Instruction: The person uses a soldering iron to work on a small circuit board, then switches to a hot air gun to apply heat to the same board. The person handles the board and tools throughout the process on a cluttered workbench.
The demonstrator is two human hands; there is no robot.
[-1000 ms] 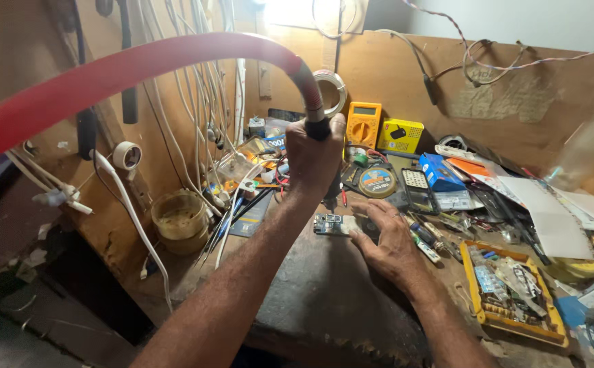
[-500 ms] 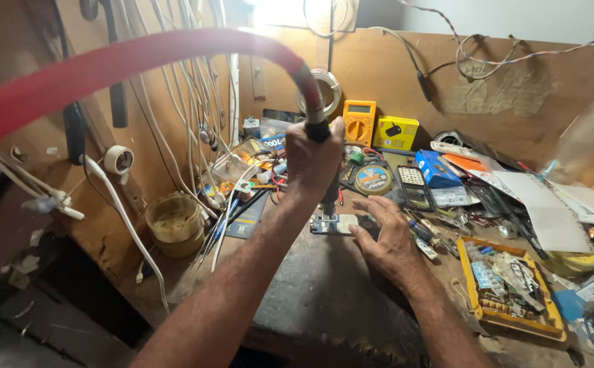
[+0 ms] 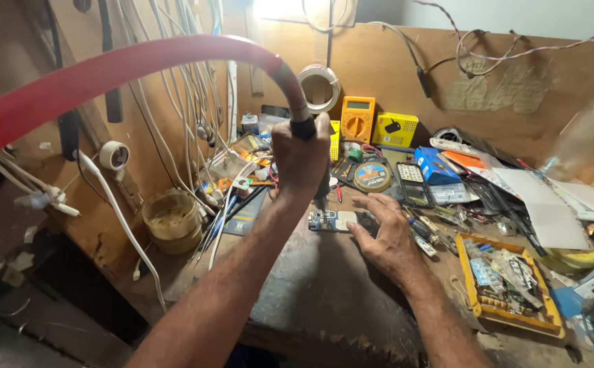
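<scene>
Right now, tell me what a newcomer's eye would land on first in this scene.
First, the thick red hose arching from the left edge to the left hand, whose grip wraps the tool's handle at its end. Below it, the right hand presses on a small circuit board on the cluttered workbench. Behind stand an orange multimeter and a yellow box.

Open room lies on the bare dark surface (image 3: 310,286) just below the small circuit board (image 3: 331,220), between the two forearms. Left of the board, a yellowish tub (image 3: 169,219) and a fan of pens and cables block the way. Right of it, the right hand (image 3: 385,235) presses down, with a yellow parts tray (image 3: 477,310) beyond. Above the board, the left hand (image 3: 300,158) grips a tool, its red hose (image 3: 106,71) arching overhead; behind, meters and a solder reel (image 3: 372,177) crowd the wall.
</scene>
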